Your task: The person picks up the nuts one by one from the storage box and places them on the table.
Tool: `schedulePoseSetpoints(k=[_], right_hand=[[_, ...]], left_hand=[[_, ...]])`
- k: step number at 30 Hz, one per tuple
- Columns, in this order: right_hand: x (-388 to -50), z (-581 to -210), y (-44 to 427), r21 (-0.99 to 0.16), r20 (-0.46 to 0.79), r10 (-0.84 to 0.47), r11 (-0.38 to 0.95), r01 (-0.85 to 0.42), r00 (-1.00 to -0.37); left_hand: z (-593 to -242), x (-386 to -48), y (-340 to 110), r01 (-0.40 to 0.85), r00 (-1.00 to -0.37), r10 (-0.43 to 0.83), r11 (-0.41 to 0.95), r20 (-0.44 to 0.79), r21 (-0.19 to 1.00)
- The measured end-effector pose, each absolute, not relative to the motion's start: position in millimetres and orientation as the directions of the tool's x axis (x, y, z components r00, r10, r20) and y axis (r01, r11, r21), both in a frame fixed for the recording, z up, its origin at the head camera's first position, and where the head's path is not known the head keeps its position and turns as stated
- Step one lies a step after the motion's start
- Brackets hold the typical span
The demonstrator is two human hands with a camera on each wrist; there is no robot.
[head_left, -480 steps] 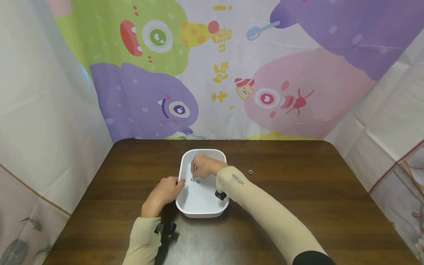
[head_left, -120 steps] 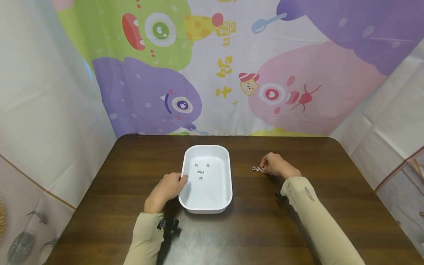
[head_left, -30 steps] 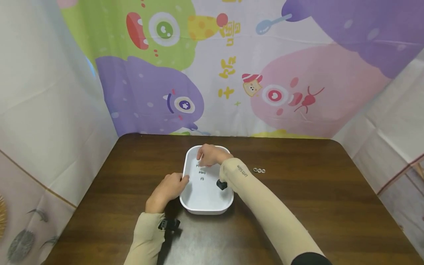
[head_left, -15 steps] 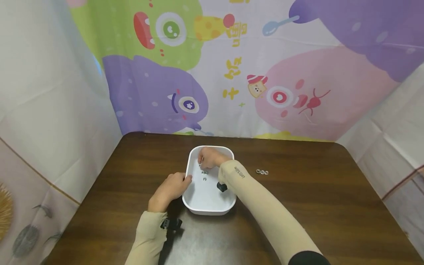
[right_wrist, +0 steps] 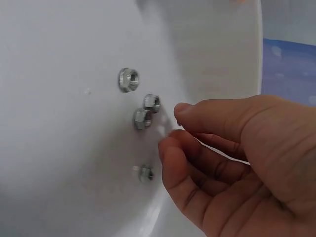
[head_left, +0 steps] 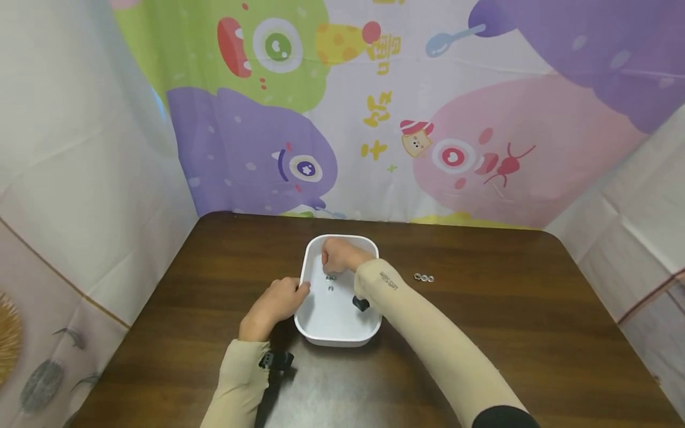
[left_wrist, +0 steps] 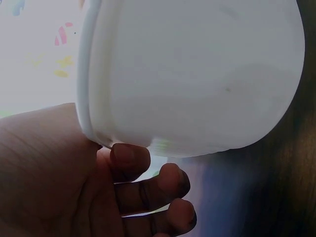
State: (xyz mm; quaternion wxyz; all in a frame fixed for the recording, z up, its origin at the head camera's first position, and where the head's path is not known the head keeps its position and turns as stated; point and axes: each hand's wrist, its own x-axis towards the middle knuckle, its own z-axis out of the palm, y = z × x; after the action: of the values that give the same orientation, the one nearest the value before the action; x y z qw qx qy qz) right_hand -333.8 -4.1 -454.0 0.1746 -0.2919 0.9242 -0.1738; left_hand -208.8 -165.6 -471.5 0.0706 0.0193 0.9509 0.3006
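Note:
The white tray (head_left: 337,321) stands on the table, its left rim gripped by the left hand (head_left: 274,306). In the left wrist view, that hand (left_wrist: 98,173) has bent fingers beside the tray wall (left_wrist: 197,74). The right hand (head_left: 342,255) is low inside the tray's far part. In the right wrist view, several metal nuts, one nut (right_wrist: 129,80) apart from a close pair, lie on the tray floor; another nut (right_wrist: 146,173) is near the bent fingers of the right hand (right_wrist: 237,153). Whether anything lies between its thumb and fingers cannot be made out.
Three nuts (head_left: 424,278) lie in a row on the brown table (head_left: 481,321), right of the tray. A cartoon-printed cloth (head_left: 374,196) hangs behind the table, with pale cloths at both sides.
Since four seconds ago, the right hand has moved left from the row of nuts into the tray. In the last half second it has shifted only slightly; the left hand keeps its grip.

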Motion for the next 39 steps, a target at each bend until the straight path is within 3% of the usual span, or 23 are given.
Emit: schedulePoseSetpoints(k=[8, 19, 28, 39], right_hand=[[-326, -431, 16, -0.354, -0.224, -0.617, 0.772, -0.527, -0.754], [-314, -410, 40, -0.446, -0.154, -0.694, 0.684, -0.577, -0.704], [-306, -408, 80, -0.490, -0.095, -0.698, 0.653, -0.577, -0.710], [-298, -409, 138, -0.592, -0.055, -0.633, 0.644, -0.485, -0.772]], left_hand=[[-472, -208, -163, -0.029, -0.982, 0.083, 0.820, -0.169, 0.572], [-470, -209, -165, -0.039, -0.983, 0.067, 0.829, -0.168, 0.558], [-471, -206, -166, -0.056, -0.985, 0.048, 0.817, -0.164, 0.574], [-466, -206, -164, -0.053, -0.982, 0.063, 0.820, -0.181, 0.570]])
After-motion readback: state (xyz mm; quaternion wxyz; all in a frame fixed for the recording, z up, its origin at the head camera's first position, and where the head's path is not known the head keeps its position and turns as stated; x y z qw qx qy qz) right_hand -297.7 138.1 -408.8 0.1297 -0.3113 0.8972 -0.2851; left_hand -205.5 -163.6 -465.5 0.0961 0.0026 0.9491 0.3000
